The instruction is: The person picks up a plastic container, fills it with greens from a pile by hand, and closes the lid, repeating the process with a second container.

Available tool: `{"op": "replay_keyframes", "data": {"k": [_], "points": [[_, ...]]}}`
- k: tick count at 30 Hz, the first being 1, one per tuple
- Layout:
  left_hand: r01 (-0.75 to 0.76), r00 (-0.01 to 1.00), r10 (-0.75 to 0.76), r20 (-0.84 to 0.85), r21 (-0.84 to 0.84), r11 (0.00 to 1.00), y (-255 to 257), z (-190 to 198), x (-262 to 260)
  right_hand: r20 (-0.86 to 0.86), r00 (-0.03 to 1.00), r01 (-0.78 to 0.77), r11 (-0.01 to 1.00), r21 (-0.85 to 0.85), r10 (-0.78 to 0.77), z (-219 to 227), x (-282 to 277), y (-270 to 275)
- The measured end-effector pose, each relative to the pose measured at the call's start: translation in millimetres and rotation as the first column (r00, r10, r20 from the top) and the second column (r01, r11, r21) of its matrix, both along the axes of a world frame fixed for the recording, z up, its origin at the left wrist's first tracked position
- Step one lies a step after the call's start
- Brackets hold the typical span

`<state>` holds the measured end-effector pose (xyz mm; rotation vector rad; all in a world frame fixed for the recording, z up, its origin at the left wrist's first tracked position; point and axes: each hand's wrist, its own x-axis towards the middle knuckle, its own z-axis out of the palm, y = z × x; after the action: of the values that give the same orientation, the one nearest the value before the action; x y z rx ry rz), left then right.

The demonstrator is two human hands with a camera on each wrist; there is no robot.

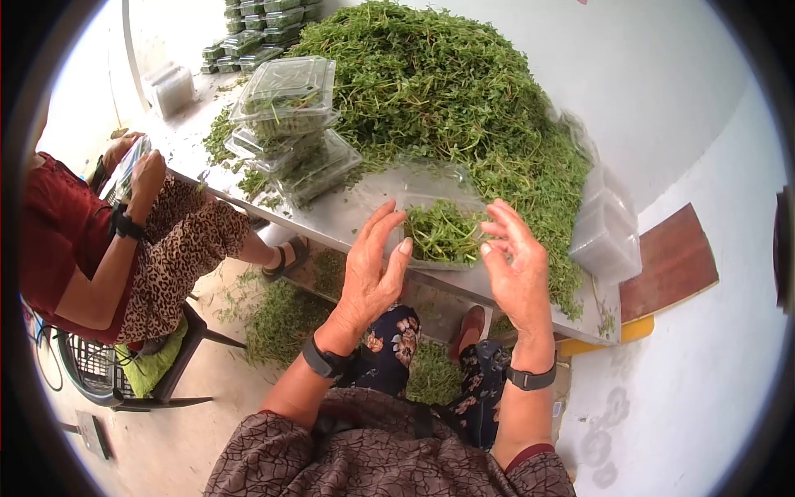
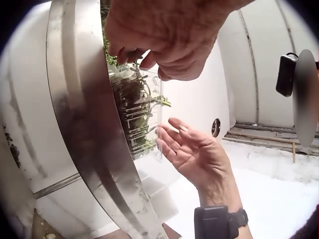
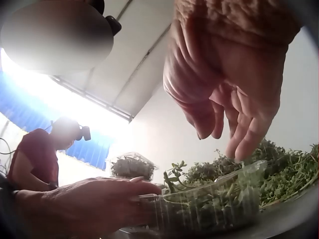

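Note:
A clear plastic container (image 1: 443, 263) full of green sprigs (image 1: 443, 232) stands at the table's near edge, its lid (image 1: 431, 178) raised behind it. At its left side is the left hand (image 1: 373, 269), fingers relaxed and close to the rim. The right hand (image 1: 520, 269) is at the right side with fingers spread, holding nothing. In the right wrist view the right hand (image 3: 229, 84) hangs above the container (image 3: 199, 209), while the left hand (image 3: 94, 204) lies beside its wall. Sprigs poke over the rim in the left wrist view, near the right hand (image 2: 194, 154).
A large heap of greens (image 1: 439, 83) covers the back of the table (image 1: 331, 228). Filled containers (image 1: 286, 99) are stacked at left, empty ones (image 1: 609, 228) at right. Another person (image 1: 91, 248) sits at the left, holding something clear. More greens (image 1: 286, 323) lie below the table.

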<state>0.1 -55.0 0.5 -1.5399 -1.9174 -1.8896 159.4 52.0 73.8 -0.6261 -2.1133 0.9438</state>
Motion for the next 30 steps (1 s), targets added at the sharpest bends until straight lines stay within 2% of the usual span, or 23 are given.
{"op": "replay_keyframes", "data": {"k": [2,4,6,10,15,16,17,18,20,22,27,30], "points": [[0.011,1.0,-0.011,0.006,-0.002,1.0,0,-1,0,-0.053,0.997,0.064,0.995,0.082,-0.06,-4,4,3],[0.011,1.0,-0.011,0.022,0.002,1.0,0,-3,0,-0.039,0.996,0.087,0.992,0.09,-0.084,-10,9,5],[0.014,0.999,-0.014,0.037,0.007,1.0,0,-3,-1,0.039,0.984,0.16,0.957,0.243,-0.174,-22,14,13],[0.006,1.0,-0.006,0.009,0.07,0.998,0,1,2,0.027,0.984,0.173,0.977,0.125,-0.177,-33,15,11],[-0.006,0.999,0.009,-0.047,0.077,0.997,2,9,4,0.1,0.978,0.154,0.954,0.257,-0.185,-27,9,6],[0.007,0.989,0.0,-0.151,0.048,0.999,3,10,1,0.097,0.978,0.156,0.953,0.259,-0.187,-27,9,6],[0.016,0.968,-0.011,-0.252,0.017,1.0,4,11,0,0.125,0.973,0.137,0.927,0.35,-0.192,-28,8,7],[0.016,0.967,-0.011,-0.253,0.018,1.0,4,12,0,0.153,0.968,0.114,0.893,0.436,-0.199,-30,7,8],[0.028,0.953,-0.041,-0.301,-0.047,0.998,6,14,0,0.147,0.968,0.113,0.879,0.464,-0.202,-32,4,8],[0.02,0.94,-0.035,-0.34,-0.046,0.999,8,17,1,0.18,0.957,0.086,0.82,0.565,-0.225,-29,2,7],[0.067,0.926,-0.099,-0.365,-0.099,0.993,12,22,1,0.244,0.944,0.036,0.805,0.592,-0.222,-27,-5,4],[0.061,0.883,-0.144,-0.448,-0.194,0.979,14,24,-2,0.286,0.932,0.006,0.796,0.606,-0.224,-27,-10,4]]}}
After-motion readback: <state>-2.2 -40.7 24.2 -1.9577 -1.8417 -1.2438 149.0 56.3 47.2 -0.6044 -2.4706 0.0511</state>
